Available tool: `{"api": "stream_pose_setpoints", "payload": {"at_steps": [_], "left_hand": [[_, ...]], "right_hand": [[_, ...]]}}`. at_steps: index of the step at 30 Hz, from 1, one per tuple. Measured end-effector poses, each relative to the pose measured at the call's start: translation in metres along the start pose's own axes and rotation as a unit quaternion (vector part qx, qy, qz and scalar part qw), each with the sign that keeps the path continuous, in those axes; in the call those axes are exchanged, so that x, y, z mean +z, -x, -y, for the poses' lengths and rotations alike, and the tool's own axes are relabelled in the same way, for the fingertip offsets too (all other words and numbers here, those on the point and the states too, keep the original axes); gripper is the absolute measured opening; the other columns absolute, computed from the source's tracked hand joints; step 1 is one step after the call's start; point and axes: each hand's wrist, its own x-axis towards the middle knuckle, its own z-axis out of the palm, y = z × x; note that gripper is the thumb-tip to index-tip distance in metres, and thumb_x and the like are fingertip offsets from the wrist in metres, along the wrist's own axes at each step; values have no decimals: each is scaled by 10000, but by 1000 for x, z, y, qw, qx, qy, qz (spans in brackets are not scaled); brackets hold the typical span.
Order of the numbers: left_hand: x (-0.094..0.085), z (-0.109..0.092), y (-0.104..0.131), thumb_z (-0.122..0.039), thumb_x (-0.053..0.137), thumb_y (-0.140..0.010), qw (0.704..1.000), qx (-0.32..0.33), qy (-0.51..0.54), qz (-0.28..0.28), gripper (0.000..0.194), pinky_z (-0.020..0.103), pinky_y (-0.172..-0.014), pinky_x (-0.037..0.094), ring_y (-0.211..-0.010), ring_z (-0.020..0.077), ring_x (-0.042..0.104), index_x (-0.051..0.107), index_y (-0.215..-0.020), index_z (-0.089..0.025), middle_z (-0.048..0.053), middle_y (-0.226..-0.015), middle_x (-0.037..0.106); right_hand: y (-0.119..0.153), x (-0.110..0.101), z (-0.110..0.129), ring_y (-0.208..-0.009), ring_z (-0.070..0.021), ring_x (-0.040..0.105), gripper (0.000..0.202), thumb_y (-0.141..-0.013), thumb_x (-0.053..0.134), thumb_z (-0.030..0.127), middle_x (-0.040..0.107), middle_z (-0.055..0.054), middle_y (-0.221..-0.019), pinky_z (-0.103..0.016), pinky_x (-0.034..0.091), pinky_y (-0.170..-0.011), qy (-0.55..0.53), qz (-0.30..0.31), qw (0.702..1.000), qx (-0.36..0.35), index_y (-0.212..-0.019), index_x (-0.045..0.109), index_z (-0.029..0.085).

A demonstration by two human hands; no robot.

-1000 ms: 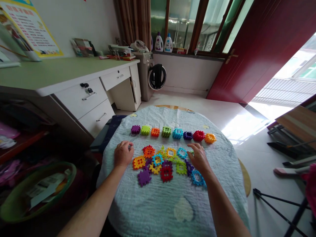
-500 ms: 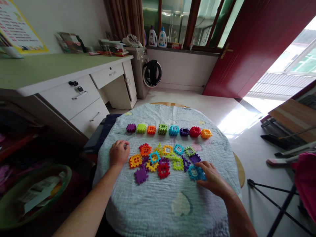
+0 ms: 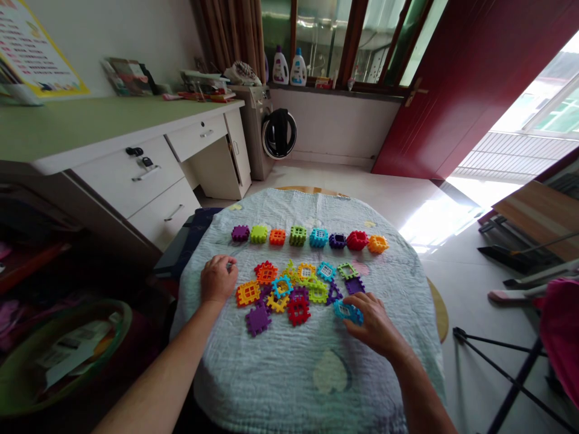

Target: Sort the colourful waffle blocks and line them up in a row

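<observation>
My right hand (image 3: pixel 373 319) has its thumb and fingers around a blue building block (image 3: pixel 347 311) with a window grid, low over the right end of the loose pieces. Part of that block is hidden by the fingers. My left hand (image 3: pixel 219 279) rests on the cloth with curled fingers; something small and greyish shows at its fingertips, too small to name. Between the hands lie several flat interlocking pieces, among them a purple square (image 3: pixel 258 318), a red window piece (image 3: pixel 299 311), an orange-yellow window piece (image 3: pixel 248 293) and a dark purple piece (image 3: pixel 354 285).
Behind the loose pieces stands a row of block stacks, from a purple stack (image 3: pixel 240 233) to an orange-yellow stack (image 3: pixel 377 244). A pale patterned cloth (image 3: pixel 280 374) covers the round table. A desk (image 3: pixel 117 129) is at the left, a tripod leg (image 3: pixel 515 386) at the right.
My right hand has moved left with the blue block, which is now tilted. The green and purple pieces near it have shifted slightly. My left hand has stayed in place.
</observation>
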Motion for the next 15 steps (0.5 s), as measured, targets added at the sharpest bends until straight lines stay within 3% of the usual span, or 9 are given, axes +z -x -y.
{"api": "stream_pose_setpoints", "payload": {"at_steps": [2,6,10,15], "left_hand": [[0,0,0,-222,474,-756,1000,-1,-1,2,185,394,-860,462,-922,275,598,648,-814,-196,96,-967,663],[0,0,-1,-219,474,-753,1000,-2,-1,7,190,397,-859,463,-914,276,600,651,-817,-192,97,-965,666],[1,0,0,-212,478,-746,1000,-2,0,1,185,394,-861,463,-915,274,600,650,-810,-191,96,-953,667],[1,1,0,-211,484,-745,1000,-3,4,-1,179,385,-863,461,-918,269,597,650,-810,-195,91,-954,667]], "right_hand": [[0,-1,4,-920,-222,560,160,-836,558,282,669,-46,-936,-382,383,-863,-12,1,1000,-14,-924,688,251],[-2,3,16,-839,-202,564,275,-937,441,301,652,-49,-807,-359,387,-804,-22,4,999,-43,-785,651,208],[-8,18,29,-811,-196,589,238,-942,466,311,659,-44,-819,-347,423,-795,-61,7,997,-50,-1022,665,209],[-15,17,8,-990,-243,587,255,-898,511,283,658,-95,-1062,-392,447,-892,-68,-143,987,-34,-1106,642,216]]}}
